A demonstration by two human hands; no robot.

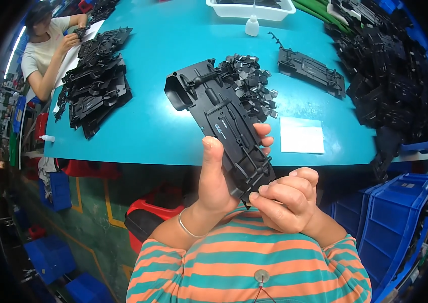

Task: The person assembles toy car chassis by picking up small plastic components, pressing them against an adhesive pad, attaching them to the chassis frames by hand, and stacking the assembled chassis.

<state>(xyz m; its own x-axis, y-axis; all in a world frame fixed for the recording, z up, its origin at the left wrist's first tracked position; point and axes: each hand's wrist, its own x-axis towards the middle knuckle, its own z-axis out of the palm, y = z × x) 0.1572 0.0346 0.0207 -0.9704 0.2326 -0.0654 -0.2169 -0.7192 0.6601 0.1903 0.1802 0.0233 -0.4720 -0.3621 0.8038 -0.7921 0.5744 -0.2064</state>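
Observation:
A long black plastic toy-car chassis (224, 118) is held up over the near table edge, tilted with its far end to the left. My left hand (216, 177) is wrapped round its near half, thumb on one side and fingertips showing on the other. At the near end, my right hand (289, 199) is closed in a pinch against the chassis corner; whether a small part sits between those fingers is hidden. Just beyond lies a heap of small black and shiny clip-like parts (249, 83). Another black chassis (310, 70) lies flat to the right of the heap.
Stacked chassis (98, 81) stand at the left, near a co-worker (50, 45) handling a part. A large black pile (385, 76) fills the right. A white paper (301, 135), a small bottle (252, 25) and a white tray (254, 11) are on the turquoise table (158, 131). Blue crates (393, 222) stand lower right.

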